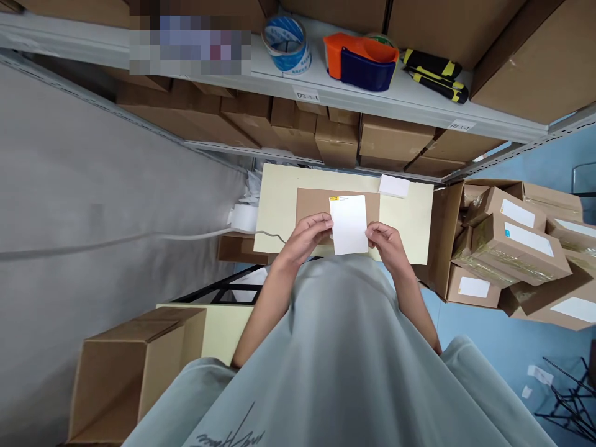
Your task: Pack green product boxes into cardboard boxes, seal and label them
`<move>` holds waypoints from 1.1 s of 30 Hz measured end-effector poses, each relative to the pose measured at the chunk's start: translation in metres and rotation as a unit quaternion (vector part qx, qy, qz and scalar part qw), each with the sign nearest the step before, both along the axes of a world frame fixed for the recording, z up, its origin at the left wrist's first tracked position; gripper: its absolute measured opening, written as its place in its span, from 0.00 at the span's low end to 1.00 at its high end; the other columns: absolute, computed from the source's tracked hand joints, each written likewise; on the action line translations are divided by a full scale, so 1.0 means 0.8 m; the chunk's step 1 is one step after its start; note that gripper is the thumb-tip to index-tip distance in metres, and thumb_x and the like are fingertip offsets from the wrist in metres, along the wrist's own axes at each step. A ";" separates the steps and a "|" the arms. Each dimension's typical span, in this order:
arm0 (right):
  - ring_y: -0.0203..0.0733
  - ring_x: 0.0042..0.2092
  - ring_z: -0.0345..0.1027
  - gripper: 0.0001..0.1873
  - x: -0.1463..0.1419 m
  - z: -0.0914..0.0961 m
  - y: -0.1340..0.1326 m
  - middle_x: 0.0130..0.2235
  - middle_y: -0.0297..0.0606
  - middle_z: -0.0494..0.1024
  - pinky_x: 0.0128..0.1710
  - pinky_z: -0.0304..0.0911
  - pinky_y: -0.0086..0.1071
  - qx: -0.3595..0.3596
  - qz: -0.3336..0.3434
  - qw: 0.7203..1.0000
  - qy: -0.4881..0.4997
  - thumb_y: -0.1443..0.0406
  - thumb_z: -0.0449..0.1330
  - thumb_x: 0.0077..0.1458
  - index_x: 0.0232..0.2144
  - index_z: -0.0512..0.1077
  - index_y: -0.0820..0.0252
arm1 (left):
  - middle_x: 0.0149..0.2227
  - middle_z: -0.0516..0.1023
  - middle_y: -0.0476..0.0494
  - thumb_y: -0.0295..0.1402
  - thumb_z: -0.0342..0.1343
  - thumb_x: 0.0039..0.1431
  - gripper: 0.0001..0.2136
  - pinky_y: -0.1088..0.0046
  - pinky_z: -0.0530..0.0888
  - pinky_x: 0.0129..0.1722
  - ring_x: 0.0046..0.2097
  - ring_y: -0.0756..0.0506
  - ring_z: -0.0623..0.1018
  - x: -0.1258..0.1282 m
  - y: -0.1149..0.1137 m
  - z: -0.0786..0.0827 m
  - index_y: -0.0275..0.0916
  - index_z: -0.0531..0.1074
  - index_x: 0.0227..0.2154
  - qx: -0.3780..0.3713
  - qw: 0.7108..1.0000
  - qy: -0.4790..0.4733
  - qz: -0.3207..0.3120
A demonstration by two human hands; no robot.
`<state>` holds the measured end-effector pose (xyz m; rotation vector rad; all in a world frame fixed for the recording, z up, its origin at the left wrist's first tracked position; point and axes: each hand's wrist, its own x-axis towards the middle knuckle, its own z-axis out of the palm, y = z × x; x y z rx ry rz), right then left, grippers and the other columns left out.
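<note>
A white label sheet (349, 226) with a small yellow mark at its top left corner is held up between my two hands. My left hand (308, 236) pinches its left edge with thumb and fingers. On the right edge, my right hand (384, 242) grips it the same way. Beneath the sheet lies a flat brown cardboard piece or box (313, 202) on the pale yellow table (278, 192); how thick it is I cannot tell. A small stack of white paper (394, 185) sits at the table's far right corner.
Above the table, a metal shelf (261, 77) carries blue-white tape (286, 46), an orange and navy tape dispenser (361, 62) and yellow-black utility knives (435, 74). Labelled parcels (516, 248) fill a large carton at right. An open cardboard box (139, 372) stands lower left. A cable (195, 236) crosses from the left.
</note>
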<state>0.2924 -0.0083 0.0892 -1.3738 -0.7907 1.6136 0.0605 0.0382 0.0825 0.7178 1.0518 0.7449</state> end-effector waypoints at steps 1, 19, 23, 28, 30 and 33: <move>0.37 0.30 0.61 0.23 0.000 0.002 0.000 0.28 0.31 0.71 0.32 0.64 0.34 -0.006 0.006 1.000 0.014 0.44 0.74 0.52 0.27 0.76 0.54 | 0.35 0.84 0.42 0.48 0.75 0.52 0.16 0.65 0.80 0.43 0.40 0.42 0.83 0.001 0.000 0.001 0.41 0.82 0.31 -0.002 1.000 -0.005 -0.006; 0.37 0.32 0.64 0.14 -0.024 -0.003 0.012 0.30 0.31 0.75 0.34 0.64 0.32 0.044 -0.020 0.992 -0.114 0.53 0.70 0.55 0.29 0.75 0.54 | 0.37 0.83 0.45 0.53 0.73 0.51 0.20 0.64 0.77 0.51 0.42 0.43 0.78 -0.011 -0.002 -0.014 0.41 0.80 0.33 0.020 0.995 0.093 0.038; 0.38 0.33 0.67 0.14 -0.029 -0.004 0.010 0.32 0.33 0.77 0.35 0.66 0.32 0.046 -0.014 0.989 -0.140 0.52 0.69 0.56 0.30 0.75 0.54 | 0.37 0.83 0.44 0.56 0.72 0.53 0.22 0.64 0.77 0.51 0.42 0.42 0.79 -0.014 -0.002 -0.015 0.41 0.80 0.33 0.043 0.993 0.110 0.017; 0.38 0.32 0.66 0.13 -0.029 -0.007 0.008 0.30 0.32 0.76 0.33 0.64 0.32 0.055 -0.024 0.985 -0.161 0.52 0.68 0.56 0.31 0.76 0.54 | 0.39 0.85 0.43 0.55 0.72 0.54 0.21 0.62 0.78 0.53 0.44 0.41 0.81 -0.021 -0.003 -0.011 0.41 0.81 0.34 0.055 0.992 0.107 0.019; 0.38 0.32 0.65 0.13 -0.029 -0.008 0.008 0.29 0.32 0.75 0.32 0.63 0.32 0.062 -0.023 0.984 -0.163 0.52 0.68 0.56 0.30 0.76 0.54 | 0.39 0.85 0.43 0.55 0.73 0.53 0.21 0.62 0.79 0.54 0.44 0.41 0.81 -0.022 -0.004 -0.012 0.41 0.81 0.34 0.053 0.992 0.109 0.022; 0.38 0.32 0.65 0.13 -0.028 -0.008 0.009 0.29 0.31 0.74 0.32 0.63 0.32 0.075 -0.031 0.981 -0.174 0.53 0.67 0.57 0.30 0.75 0.54 | 0.38 0.85 0.43 0.54 0.74 0.52 0.21 0.61 0.79 0.54 0.44 0.41 0.82 -0.020 -0.004 -0.019 0.40 0.81 0.34 0.050 0.990 0.117 0.058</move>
